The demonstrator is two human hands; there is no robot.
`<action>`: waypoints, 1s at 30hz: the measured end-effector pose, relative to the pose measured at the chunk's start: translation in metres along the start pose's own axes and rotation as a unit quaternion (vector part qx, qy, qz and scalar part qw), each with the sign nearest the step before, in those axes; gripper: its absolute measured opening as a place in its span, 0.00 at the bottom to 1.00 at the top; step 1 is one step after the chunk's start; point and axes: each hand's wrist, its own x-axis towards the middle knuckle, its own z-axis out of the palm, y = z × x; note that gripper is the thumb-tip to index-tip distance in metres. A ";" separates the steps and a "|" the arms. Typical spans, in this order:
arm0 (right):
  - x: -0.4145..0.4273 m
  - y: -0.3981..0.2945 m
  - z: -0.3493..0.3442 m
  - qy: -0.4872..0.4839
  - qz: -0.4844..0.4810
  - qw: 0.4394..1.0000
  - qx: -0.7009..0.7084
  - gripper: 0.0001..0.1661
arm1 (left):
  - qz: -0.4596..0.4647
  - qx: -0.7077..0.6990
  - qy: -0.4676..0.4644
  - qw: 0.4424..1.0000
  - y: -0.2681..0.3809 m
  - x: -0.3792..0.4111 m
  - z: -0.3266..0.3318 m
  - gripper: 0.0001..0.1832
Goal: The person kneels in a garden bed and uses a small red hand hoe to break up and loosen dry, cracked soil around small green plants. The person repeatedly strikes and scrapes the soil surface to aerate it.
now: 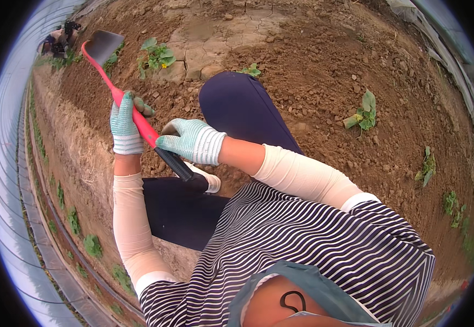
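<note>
A short-handled hoe [137,118] with a red shaft, a black ribbed grip and a broad metal blade [105,44] lies slantwise across both gloved hands, its blade raised towards the upper left. My left hand [126,122], in a pale green and white knit glove, is wrapped around the thick red part of the handle. Lower down, where red meets black, my right hand [192,141] in a matching glove holds the handle between thumb and curled fingers. The black end of the grip hangs free above my bent leg, near a white shoe [212,182].
Loose brown soil [310,94] surrounds my knees, with a cracked dry patch [204,41] ahead. Small leafy plants stand in front, one with a yellow flower [164,66], and others [363,114] to the right. Another person [59,41] crouches far left, beside the plastic greenhouse wall [8,155].
</note>
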 end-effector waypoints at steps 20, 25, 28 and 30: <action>-0.019 -0.015 -0.105 0.037 0.198 0.914 0.353 0.37 | -0.170 0.633 -0.343 0.673 0.071 -0.095 -0.004 0.24; 0.020 -0.044 -0.205 0.106 0.015 0.978 0.181 0.37 | -0.176 0.572 -0.254 0.760 0.061 -0.052 -0.095 0.23; 0.053 -0.032 -0.269 0.208 -0.011 0.978 0.009 0.30 | -0.192 0.627 -0.202 0.727 0.007 -0.016 -0.155 0.23; 0.071 0.002 -0.321 0.258 0.068 0.964 0.004 0.23 | -0.190 0.669 -0.201 0.690 -0.037 0.009 -0.177 0.25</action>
